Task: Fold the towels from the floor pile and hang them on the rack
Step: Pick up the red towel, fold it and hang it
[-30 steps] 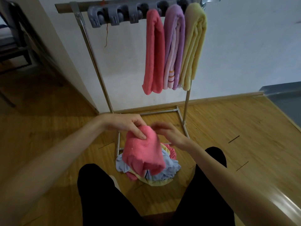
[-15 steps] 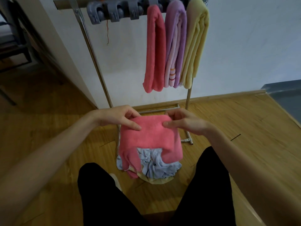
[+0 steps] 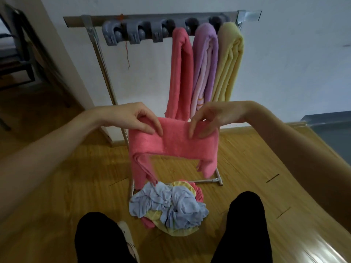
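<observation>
So the left hand is pinching the top edge of a coral-pink towel near its left end, thumb and fingers clamped on the fabric. The towel's held up in the air in front of the rack, stretched into a wide band with both ends drooping down, the left flap hanging longer and showing a few folded layers. It's fuzzy terry, same pink all over, with a slightly frayed corner on the right flap. The right hand pinches the top edge near the right end, same kind of grip.

Below it on the wooden floor, right by the rack's base bar, sits the pile: crumpled light blue cloth on top, yellow and pink peeking out underneath.

Up on the rack's top rail there are grey clips toward the left, then three folded towels hanging side by side: a pink one, a purple one, and a yellow one at the right end
</observation>
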Motion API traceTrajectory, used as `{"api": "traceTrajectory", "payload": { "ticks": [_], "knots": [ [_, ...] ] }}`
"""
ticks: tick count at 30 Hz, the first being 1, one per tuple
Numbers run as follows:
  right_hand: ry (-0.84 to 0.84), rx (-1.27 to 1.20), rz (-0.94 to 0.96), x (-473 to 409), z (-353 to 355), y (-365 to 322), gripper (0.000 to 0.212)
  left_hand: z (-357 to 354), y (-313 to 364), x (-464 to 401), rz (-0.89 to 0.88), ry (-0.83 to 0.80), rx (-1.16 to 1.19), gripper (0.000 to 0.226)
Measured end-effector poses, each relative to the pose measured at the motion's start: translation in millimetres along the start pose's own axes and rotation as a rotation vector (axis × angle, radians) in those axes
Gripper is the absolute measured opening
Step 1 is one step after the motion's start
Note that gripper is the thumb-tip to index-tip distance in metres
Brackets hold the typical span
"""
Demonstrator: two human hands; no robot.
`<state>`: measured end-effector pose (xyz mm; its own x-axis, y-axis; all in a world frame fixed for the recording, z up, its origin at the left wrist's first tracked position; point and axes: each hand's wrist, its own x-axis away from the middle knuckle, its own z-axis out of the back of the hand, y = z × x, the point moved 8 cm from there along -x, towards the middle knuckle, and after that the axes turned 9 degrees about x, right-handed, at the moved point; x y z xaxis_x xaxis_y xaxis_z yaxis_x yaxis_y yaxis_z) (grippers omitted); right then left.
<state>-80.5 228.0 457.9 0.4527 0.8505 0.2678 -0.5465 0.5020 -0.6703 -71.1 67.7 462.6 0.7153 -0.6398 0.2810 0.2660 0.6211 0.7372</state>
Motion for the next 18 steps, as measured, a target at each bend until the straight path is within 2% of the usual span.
{"api": "traceTrajectory", "payload": {
  "ticks": [2, 4, 7, 10, 14, 18],
  "knots": [
    [0.031, 0.091, -0.043, -6, 17, 1, 0.023, 13, 5, -6, 0.023, -0.042, -0.036, 0.025],
    [0.134, 0.216, -0.072, -9, 42, 1, 0.026, 26, 11, -11, 0.045, -0.075, -0.102, 0.034],
    [0.255, 0.371, -0.099, -8, 81, -7, 0.032, 57, 23, -22, 0.068, -0.021, -0.23, 0.04],
    [0.44, 0.536, -0.102, -5, 123, -25, 0.036, 97, 45, -35, 0.033, 0.146, -0.449, 0.043],
    [0.87, 0.808, -0.138, 4, 182, -38, 0.039, 152, 83, -46, -0.11, 0.461, -0.656, 0.045],
    [1.063, 0.835, -0.223, -2, 223, -29, 0.051, 189, 107, -57, -0.225, 0.742, -0.816, 0.05]
  ]
}}
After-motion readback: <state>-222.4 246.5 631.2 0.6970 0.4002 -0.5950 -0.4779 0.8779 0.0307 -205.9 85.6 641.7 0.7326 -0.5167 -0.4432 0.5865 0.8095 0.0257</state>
